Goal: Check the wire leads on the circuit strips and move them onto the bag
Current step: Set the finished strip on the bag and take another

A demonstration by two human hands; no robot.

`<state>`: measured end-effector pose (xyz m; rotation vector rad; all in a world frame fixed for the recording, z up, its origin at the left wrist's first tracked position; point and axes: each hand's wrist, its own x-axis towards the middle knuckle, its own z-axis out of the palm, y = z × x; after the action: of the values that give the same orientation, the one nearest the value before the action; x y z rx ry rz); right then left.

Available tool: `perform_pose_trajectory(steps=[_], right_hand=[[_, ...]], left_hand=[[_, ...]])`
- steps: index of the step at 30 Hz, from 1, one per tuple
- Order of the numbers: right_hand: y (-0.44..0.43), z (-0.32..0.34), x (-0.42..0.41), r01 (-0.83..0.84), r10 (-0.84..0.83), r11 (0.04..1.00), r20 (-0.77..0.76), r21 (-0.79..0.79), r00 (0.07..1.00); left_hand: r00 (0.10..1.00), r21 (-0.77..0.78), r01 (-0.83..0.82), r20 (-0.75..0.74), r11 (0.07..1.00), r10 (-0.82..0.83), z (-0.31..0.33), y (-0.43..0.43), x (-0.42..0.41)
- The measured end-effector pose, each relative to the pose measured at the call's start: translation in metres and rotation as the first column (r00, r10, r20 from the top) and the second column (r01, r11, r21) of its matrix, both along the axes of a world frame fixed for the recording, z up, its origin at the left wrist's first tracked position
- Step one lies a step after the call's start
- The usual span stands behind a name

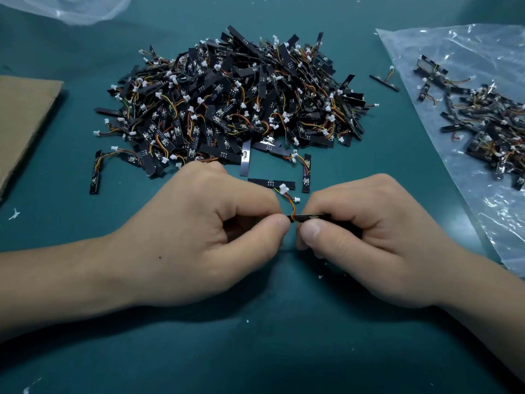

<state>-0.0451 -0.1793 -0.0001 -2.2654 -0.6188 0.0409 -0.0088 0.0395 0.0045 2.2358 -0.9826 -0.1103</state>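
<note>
A big heap of black circuit strips with red, yellow and orange wire leads and white plugs lies on the teal mat. My left hand and my right hand meet just in front of it, each pinching an end of one black circuit strip. Its wire lead curls upward between my thumbs to a white plug. At the right lies a clear plastic bag with a smaller pile of strips on it.
A few loose strips lie between the heap and my hands, and one strip sits alone near the bag's edge. A brown cardboard sheet covers the left side. Another clear bag is at the top left.
</note>
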Motion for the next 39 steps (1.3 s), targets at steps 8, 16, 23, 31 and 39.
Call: perform_pose_trajectory(steps=[8,16,23,31,39], right_hand=[[-0.002,-0.003,-0.003,-0.019,0.025,0.998,0.114,-0.055,0.993],[0.009,-0.003,-0.003,0.116,-0.102,0.986,0.118,-0.122,0.988],[0.001,-0.004,-0.004,0.096,-0.087,0.994,0.152,-0.057,0.985],[0.004,-0.003,-0.002,0.133,-0.135,0.991,0.067,0.036,0.989],[0.002,-0.003,-0.001,0.209,-0.243,0.961,0.191,0.18,0.951]], left_hand=[[0.996,0.05,0.07,0.045,0.996,-0.072,0.0,0.002,0.004],[0.987,-0.039,0.158,0.016,0.987,-0.158,-0.003,0.004,0.009],[0.995,-0.026,0.097,-0.032,0.995,-0.098,-0.002,0.001,0.009],[0.992,-0.107,-0.003,-0.129,0.994,-0.011,0.005,-0.001,0.0],[0.961,-0.183,-0.025,-0.277,0.983,-0.027,0.005,0.001,0.006]])
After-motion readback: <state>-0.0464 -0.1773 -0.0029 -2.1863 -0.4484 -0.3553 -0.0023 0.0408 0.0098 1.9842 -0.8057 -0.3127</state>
